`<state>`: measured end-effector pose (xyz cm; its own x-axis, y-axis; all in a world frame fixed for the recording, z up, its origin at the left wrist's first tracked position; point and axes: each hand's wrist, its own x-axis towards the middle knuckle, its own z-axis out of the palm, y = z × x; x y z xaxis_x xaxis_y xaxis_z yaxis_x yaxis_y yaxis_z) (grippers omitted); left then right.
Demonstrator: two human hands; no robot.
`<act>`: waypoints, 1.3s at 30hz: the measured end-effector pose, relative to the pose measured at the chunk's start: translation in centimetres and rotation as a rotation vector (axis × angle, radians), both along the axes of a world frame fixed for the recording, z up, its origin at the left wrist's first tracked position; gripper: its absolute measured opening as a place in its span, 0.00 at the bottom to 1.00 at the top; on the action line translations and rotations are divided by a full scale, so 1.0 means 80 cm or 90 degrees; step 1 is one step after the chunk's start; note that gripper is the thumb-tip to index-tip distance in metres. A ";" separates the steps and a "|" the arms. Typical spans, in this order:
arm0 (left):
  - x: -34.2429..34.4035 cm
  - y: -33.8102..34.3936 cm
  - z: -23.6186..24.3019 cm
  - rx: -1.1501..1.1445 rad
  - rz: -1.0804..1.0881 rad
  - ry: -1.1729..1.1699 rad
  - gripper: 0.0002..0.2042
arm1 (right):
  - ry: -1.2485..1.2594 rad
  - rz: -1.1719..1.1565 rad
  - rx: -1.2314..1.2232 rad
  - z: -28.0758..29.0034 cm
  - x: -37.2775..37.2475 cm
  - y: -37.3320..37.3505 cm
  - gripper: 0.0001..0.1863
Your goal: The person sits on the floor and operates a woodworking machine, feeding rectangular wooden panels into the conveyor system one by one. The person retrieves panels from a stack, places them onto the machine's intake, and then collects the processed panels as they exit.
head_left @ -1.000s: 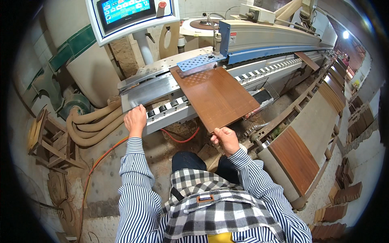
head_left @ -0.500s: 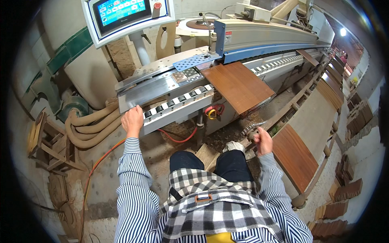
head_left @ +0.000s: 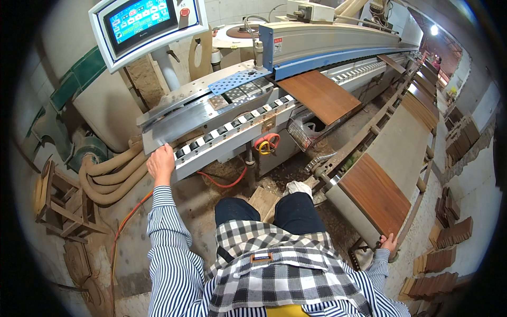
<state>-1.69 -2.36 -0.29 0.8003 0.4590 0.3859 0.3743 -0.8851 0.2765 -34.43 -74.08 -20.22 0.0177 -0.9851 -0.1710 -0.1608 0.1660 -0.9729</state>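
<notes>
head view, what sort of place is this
Most likely a woodworking shop: a brown board lies partway into a long machine with a control screen, and more boards stand stacked at the right.

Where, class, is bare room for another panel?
The conveyor belt is bare between the near wooden panel, by the right hand, and the boards beyond. The steel plate between the left hand and blue perforated plate has bare room. Crowded: the belt's far end, and around the board stacks at right.
</notes>
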 end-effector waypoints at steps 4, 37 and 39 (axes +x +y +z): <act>0.000 -0.005 0.003 -0.005 0.004 -0.002 0.20 | 0.051 -0.052 -0.067 -0.024 0.000 0.010 0.26; -0.003 -0.002 0.002 -0.019 -0.001 -0.017 0.20 | -0.433 0.622 0.252 0.146 0.099 0.214 0.22; -0.003 -0.001 0.001 -0.021 -0.001 -0.020 0.20 | -0.424 0.658 0.267 0.161 0.135 0.239 0.20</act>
<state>-1.91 -2.43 -0.22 0.7891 0.4704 0.3951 0.3633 -0.8760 0.3173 -23.67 -54.98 -7.36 0.9328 -0.3381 -0.1246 0.0955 0.5653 -0.8194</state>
